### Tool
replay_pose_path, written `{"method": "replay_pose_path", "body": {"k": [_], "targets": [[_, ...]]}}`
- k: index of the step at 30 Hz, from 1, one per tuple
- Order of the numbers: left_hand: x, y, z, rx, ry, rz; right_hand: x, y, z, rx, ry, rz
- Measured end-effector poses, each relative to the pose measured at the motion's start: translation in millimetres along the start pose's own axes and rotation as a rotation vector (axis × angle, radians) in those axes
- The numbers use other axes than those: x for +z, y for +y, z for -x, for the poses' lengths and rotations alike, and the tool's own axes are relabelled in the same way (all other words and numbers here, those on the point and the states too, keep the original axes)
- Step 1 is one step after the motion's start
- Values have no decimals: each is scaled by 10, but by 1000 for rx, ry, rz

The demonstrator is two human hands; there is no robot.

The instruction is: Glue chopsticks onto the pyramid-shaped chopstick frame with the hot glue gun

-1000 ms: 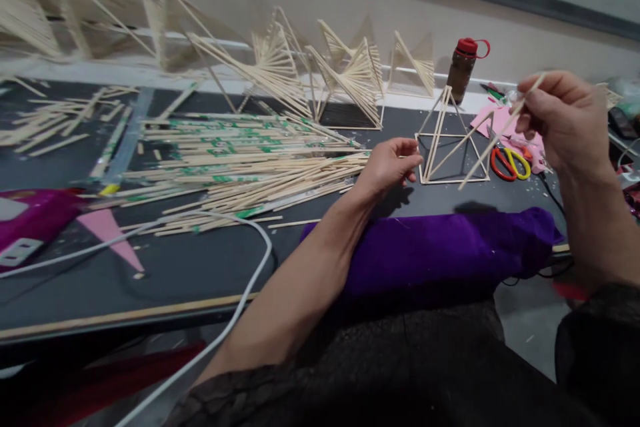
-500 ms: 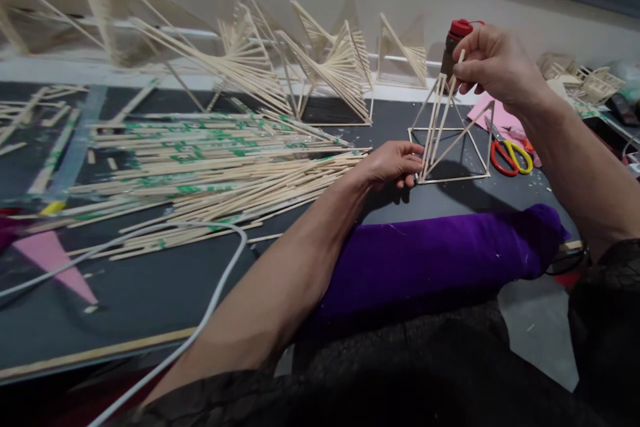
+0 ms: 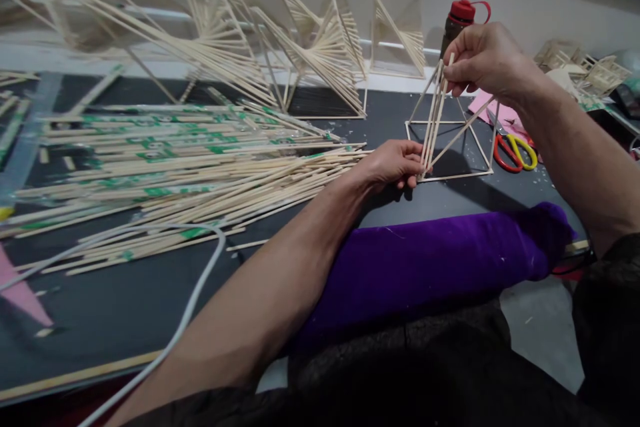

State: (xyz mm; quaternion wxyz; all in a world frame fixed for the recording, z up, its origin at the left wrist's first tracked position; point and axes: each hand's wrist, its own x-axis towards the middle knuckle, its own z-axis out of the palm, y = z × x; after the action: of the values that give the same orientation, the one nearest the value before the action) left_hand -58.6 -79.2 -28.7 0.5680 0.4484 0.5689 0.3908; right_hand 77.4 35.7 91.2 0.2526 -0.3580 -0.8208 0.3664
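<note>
A small open frame of thin wooden sticks (image 3: 456, 177) stands on the dark table. Its base is four-sided, and slanting sticks rise from it. My right hand (image 3: 493, 63) pinches a loose-looking wooden stick (image 3: 439, 110) near its top, holding it at a steep tilt close beside the frame's slanting sticks. Down at the near left corner of the frame, my left hand (image 3: 397, 163) has its thumb and fingers closed around the foot of the sticks. Those fingertips partly cover the lower end of the held stick.
Many loose and wrapped wooden sticks (image 3: 200, 180) spread over the table's left. Finished twisted stick models (image 3: 325, 60) line the wall. Behind my right hand stands a red-capped bottle (image 3: 461, 13). Scissors (image 3: 515, 152) lie right of the frame, a purple cloth (image 3: 430, 267) in front, a white cable (image 3: 200, 287) left.
My right hand has tilted the top of the stick slightly left, nearer the frame's slanting sticks. My left fingers have closed in at the foot. The view has shifted a little.
</note>
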Motion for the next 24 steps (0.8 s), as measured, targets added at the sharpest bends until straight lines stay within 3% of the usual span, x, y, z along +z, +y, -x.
{"method": "replay_pose_path", "body": {"k": [10, 19, 24], "targets": [[5, -52, -12, 23, 53, -16, 34, 41, -98, -18, -5, 14], [17, -81, -48, 26, 62, -13, 8, 230, -206, -71, 8, 66], [33, -44, -9, 25, 63, -5, 22, 172, -172, -71, 7, 56]]}}
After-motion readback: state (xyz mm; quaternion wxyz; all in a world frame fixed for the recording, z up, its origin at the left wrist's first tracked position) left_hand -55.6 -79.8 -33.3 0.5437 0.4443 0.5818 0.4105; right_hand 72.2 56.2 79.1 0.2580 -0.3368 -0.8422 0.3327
